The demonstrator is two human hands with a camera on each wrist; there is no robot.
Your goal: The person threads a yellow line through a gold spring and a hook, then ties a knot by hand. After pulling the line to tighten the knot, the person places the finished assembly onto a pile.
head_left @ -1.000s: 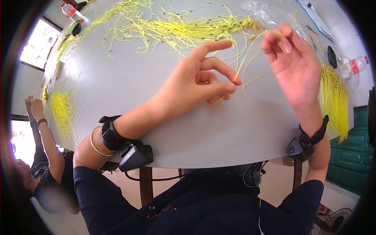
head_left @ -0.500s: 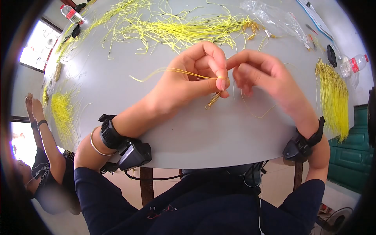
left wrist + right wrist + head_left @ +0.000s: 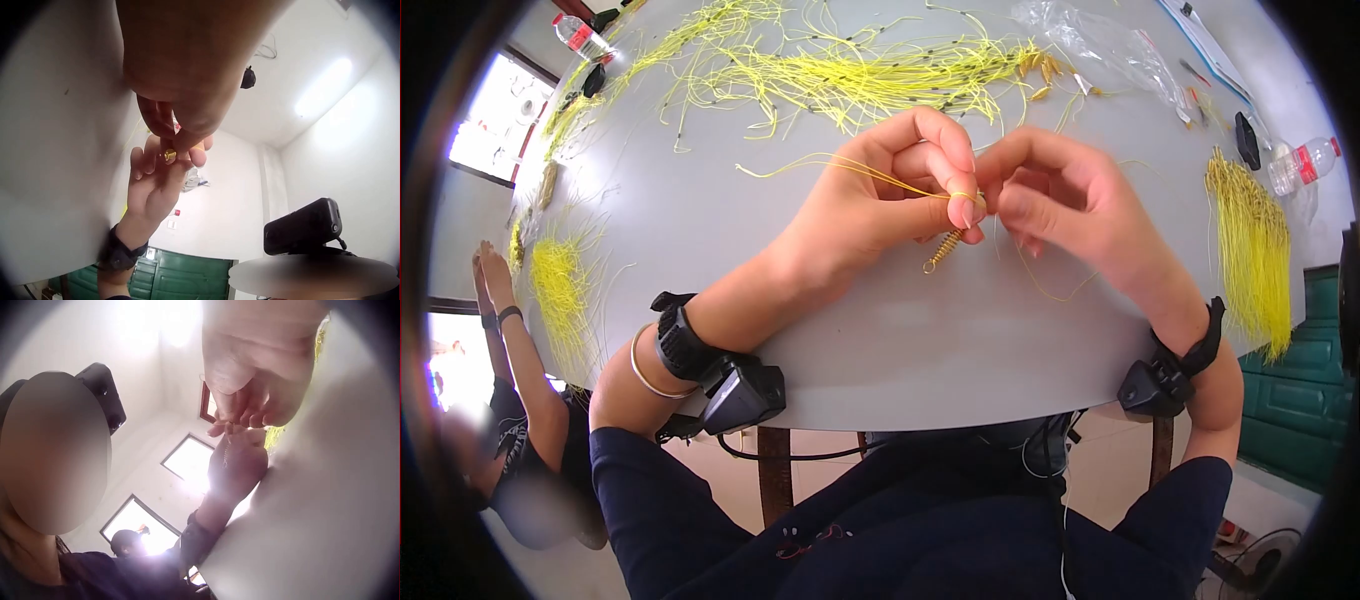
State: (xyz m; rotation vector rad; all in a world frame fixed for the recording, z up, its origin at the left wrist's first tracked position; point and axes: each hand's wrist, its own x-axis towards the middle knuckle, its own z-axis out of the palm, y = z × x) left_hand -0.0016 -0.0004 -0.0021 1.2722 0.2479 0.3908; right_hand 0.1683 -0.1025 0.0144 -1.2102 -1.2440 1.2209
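Observation:
My left hand (image 3: 880, 190) pinches a gold coil spring (image 3: 943, 250) between thumb and forefinger. The spring slants down out of the grip, with a small ring at its lower end. A yellow line (image 3: 810, 160) passes through the same pinch, a loop of it lying over the thumb, and its loose ends trail left over the back of the hand. Fingertips to fingertips with it, my right hand (image 3: 1080, 195) has its fingers curled at the line beside the spring's upper end. That upper end is hidden by the fingers. In the right wrist view the spring (image 3: 226, 453) hangs below the joined fingertips.
Beyond my hands lies a long tangle of yellow lines (image 3: 850, 75) with dark beads and gold pieces. A yellow bundle (image 3: 1250, 255) hangs over the right edge, near a bottle (image 3: 1305, 165). Another bundle (image 3: 560, 275) lies left. A plastic bag (image 3: 1100, 45) is at the back; another person (image 3: 530, 400) sits left.
My right hand has come down and left from its raised place to meet the left fingertips. The left hand has turned, and the line ends now trail left. Little moved in the last half second.

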